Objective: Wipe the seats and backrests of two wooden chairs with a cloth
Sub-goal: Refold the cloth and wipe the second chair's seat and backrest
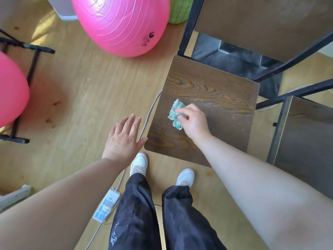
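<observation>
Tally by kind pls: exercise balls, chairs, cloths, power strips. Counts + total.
Glossy pink exercise balls: 2
Dark wooden chairs with black metal frames: 2
Crumpled teal cloth: 1
White plastic power strip: 1
Total: 6

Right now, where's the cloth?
Head view: the green cloth sits on the wooden chair seat, toward its left edge, pinched by the right hand.

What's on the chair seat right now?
A crumpled green cloth, pinched by the right hand, and pale dust specks beside them. The seat under cloth and hand is hidden.
</observation>
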A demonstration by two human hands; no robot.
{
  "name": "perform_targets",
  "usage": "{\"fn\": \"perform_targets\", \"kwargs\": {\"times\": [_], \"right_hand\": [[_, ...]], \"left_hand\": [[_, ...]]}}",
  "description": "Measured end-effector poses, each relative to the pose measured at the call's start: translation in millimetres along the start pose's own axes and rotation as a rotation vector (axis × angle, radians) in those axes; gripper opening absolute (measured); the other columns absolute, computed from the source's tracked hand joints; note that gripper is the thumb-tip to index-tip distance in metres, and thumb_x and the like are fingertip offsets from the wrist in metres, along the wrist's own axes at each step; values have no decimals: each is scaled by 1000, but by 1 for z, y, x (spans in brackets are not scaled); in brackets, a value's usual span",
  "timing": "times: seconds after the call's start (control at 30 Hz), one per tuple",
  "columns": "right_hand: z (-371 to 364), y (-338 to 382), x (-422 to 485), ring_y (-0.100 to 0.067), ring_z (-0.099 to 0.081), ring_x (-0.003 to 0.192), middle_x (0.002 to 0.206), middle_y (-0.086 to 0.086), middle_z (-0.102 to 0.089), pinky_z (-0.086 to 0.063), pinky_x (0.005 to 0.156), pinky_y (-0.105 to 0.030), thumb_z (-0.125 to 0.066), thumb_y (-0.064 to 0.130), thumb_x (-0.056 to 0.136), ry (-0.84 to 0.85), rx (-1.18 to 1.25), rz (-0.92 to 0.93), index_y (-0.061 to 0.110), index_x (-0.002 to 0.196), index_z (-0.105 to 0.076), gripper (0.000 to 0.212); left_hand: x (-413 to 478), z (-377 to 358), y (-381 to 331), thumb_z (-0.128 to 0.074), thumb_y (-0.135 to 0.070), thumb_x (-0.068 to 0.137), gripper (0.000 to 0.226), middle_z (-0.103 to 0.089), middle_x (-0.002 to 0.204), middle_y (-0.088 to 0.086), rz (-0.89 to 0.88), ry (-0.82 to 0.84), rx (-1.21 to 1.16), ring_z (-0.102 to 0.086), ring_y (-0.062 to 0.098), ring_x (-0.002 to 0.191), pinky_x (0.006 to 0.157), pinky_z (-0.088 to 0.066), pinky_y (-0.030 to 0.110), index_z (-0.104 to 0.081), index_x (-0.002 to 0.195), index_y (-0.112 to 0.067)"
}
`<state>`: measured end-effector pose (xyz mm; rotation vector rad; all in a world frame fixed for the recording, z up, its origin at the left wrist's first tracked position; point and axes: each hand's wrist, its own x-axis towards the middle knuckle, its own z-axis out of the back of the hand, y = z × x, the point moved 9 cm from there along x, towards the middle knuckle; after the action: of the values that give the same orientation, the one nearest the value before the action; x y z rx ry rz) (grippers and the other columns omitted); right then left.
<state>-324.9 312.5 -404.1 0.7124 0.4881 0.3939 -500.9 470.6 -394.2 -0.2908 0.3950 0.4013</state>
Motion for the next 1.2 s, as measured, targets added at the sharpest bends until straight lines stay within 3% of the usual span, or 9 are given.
{"fn": "perform_targets", "kwargs": {"times": [0.13, 0.27, 0.43, 0.5, 0.6, 0.73, 0.93, 1.03, 1.2], "right_hand": [[58, -27, 57, -12, -55, 90, 106, 3, -53, -39, 77, -8, -61, 12, 91, -174, -27, -191, 17, 111, -72, 23], [65, -44, 97, -11, -53, 98, 118, 0, -53, -40, 78, -17, -63, 28, 92, -127, -80, -297, 19, 119, -67, 29], [58, -43, 117, -14, -58, 80, 94, 0, -61, -35, 53, -20, -63, 47, 88, -115, -138, -348, 19, 79, -68, 29], [57, -41, 116, -16, -58, 88, 105, -1, -60, -39, 55, -19, -68, 38, 87, -151, -192, -358, 20, 95, -64, 20], [56, -42, 111, -19, -61, 102, 116, -1, -61, -57, 76, -29, -72, 30, 86, -182, -157, -401, 21, 118, -53, 39], [40, -31, 100, -20, -59, 104, 116, -1, -60, -53, 90, -36, -69, 24, 88, -135, -181, -290, 19, 128, -57, 42], [-13, -12, 56, -17, -56, 103, 115, 0, -57, -43, 90, -17, -67, 16, 89, 90, -136, -69, 17, 125, -66, 35], [-39, -8, 23, -11, -55, 93, 106, 2, -57, -33, 73, 5, -68, 14, 88, 185, -135, 22, 17, 117, -70, 29], [-71, -6, -38, -14, -52, 88, 92, 1, -57, -39, 75, -20, -69, 16, 86, 295, -172, 162, 22, 111, -72, 26]], "left_hand": [[26, 6, -11, -30, -57, 95, 72, -18, 161, 2, 1, -10, -23, -14, 24, 147, 117, -20, 42, -17, 155, -19], [56, 9, -20, -27, -59, 95, 73, -14, 162, 0, -15, -5, -24, -11, 22, 148, 118, -17, 40, -14, 155, -21], [81, 13, -29, -31, -56, 97, 69, -14, 162, 1, -39, -3, -44, -10, 24, 148, 118, -17, 41, -14, 155, -22], [86, 14, -30, -31, -56, 97, 67, -14, 162, 2, -49, -2, -42, -11, 24, 148, 117, -19, 43, -16, 154, -23], [89, 14, -27, -30, -56, 97, 66, -13, 162, 2, -58, 7, -40, -10, 25, 148, 117, -19, 43, -16, 154, -25], [87, 8, -18, -26, -57, 98, 66, -11, 163, 1, -55, 24, -16, -9, 24, 148, 117, -19, 44, -14, 154, -26], [72, 5, -8, -27, -57, 97, 65, -14, 162, 2, -35, 18, -27, -11, 25, 148, 117, -20, 45, -18, 153, -25], [60, 3, -6, -28, -57, 97, 66, -15, 162, 2, -36, 13, -21, -12, 25, 147, 116, -20, 44, -19, 153, -25], [42, -3, -4, -27, -58, 96, 68, -14, 162, 3, -28, 18, -2, -11, 25, 147, 116, -20, 43, -16, 154, -23]]}}
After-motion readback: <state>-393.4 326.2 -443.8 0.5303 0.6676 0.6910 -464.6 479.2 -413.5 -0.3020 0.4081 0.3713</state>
